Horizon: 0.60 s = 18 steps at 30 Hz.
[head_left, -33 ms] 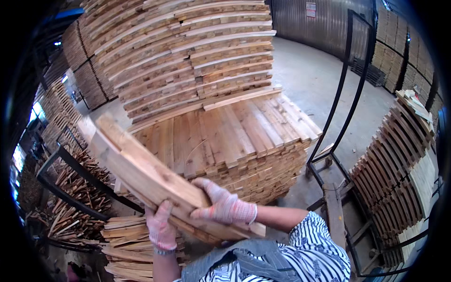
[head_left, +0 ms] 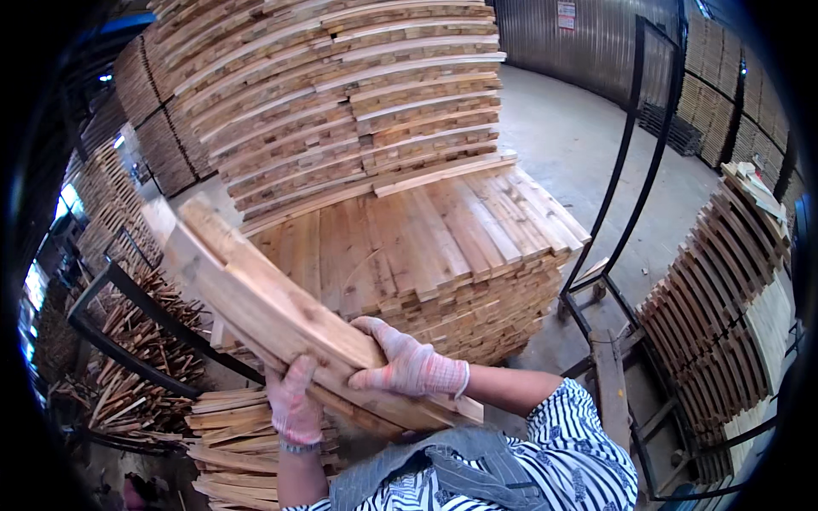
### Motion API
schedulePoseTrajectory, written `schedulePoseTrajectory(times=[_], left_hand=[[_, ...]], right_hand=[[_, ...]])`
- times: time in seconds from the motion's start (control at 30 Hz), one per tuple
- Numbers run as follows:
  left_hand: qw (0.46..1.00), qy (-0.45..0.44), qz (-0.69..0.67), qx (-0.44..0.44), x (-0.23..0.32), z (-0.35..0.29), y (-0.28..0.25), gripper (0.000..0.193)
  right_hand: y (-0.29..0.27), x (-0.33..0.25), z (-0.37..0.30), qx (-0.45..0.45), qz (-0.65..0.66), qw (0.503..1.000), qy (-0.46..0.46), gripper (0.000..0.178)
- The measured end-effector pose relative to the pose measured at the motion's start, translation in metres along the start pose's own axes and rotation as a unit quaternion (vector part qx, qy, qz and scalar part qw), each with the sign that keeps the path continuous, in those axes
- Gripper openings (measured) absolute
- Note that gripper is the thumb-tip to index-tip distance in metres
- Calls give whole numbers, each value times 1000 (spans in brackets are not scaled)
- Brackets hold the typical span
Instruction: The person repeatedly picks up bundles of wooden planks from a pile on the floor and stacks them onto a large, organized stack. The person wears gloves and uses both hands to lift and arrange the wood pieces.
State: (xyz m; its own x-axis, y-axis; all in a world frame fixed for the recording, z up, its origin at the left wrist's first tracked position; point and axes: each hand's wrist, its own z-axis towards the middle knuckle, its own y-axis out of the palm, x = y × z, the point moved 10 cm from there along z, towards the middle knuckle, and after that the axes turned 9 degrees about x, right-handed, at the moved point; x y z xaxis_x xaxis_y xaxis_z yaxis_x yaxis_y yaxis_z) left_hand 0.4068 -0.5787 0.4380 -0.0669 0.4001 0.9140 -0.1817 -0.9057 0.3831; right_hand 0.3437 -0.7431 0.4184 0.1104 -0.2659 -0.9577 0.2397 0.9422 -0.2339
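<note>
Pale sawn wood, gathered into a narrow bundle of boards (head_left: 264, 302) and held in the air on a slant, from upper left down to lower right, between the grey garment (head_left: 481, 473) and the low stack (head_left: 417, 230). Made up of at least two lengths laid together, with the exact count hard to tell.

Likely stiff throughout, fairly heavy for the width, awkward because of the length, and hardly fragile. Probably rough enough not to slip, though perhaps prone to splintering at raw edges and to sliding, board against board, under uneven pressure. Best taken hold of at two places across the long edges, near the point of balance, to stop the far end from dipping.

Closed around the wood on both sides: left grip (head_left: 294, 404) at the lower edge, with thumb on the near face and fingers mostly hidden; right grip (head_left: 416, 368) over the upper side, nearer the close end. Opened only about as far as the bundle demands. Impossible to tell from this angle: any contact with the stack.
</note>
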Motion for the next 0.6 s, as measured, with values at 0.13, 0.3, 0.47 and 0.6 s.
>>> schedulePoseTrajectory(times=[0.13, 0.3, 0.47, 0.6], left_hand=[[996, -9, -62, -67, 44, 56, 26, 66], [975, 103, -35, -194, 144, 156, 68, 52], [942, 215, -96, -239, 217, 203, 132, 56], [962, 153, -66, -216, 188, 249, 127, 72]], right_hand=[[14, -34, 57, -45, 85, 993, -64, 94], [-10, -155, 133, 35, 89, 985, -143, 74], [-30, -200, 212, 91, 148, 959, -226, 70], [-42, -171, 262, 114, 69, 964, -229, 79]])
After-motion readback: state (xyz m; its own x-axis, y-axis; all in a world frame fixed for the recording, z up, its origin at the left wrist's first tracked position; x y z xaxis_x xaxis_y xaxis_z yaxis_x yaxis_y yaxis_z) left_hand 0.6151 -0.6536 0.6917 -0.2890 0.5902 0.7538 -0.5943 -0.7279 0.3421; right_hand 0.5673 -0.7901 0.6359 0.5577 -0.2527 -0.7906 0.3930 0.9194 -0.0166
